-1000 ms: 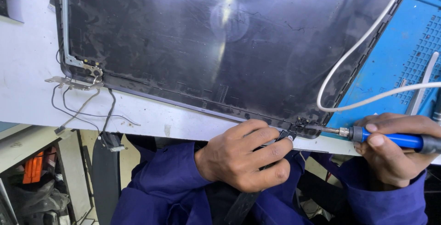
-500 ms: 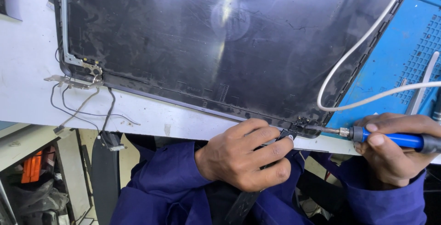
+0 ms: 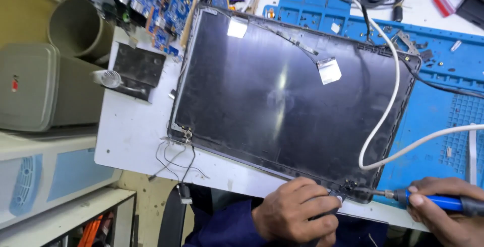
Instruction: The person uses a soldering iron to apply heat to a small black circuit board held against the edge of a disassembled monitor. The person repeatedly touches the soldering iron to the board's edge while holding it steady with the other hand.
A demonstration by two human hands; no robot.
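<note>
The laptop display panel (image 3: 287, 106) lies flat, dark back face up, partly on the white bench (image 3: 131, 136) and partly on the blue work mat (image 3: 443, 106). Its long axis runs from the upper left to the lower right, with the hinge edge toward the person. The right hand (image 3: 448, 214) is clenched around a blue-handled screwdriver (image 3: 428, 199). The tool lies nearly horizontal, shaft pointing left, tip at the hinge bracket (image 3: 349, 184) on the panel's near right corner. The left hand (image 3: 297, 214) is curled at the same corner, fingers grasping the panel edge just left of the bracket. A white cable (image 3: 390, 106) loops across the panel's right side, passing close above the bracket. Thin black wires (image 3: 176, 159) trail off the near left corner over the bench edge. Bare bench surface shows to the left of the panel; circuit boards (image 3: 166, 5) crowd the far left corner.
</note>
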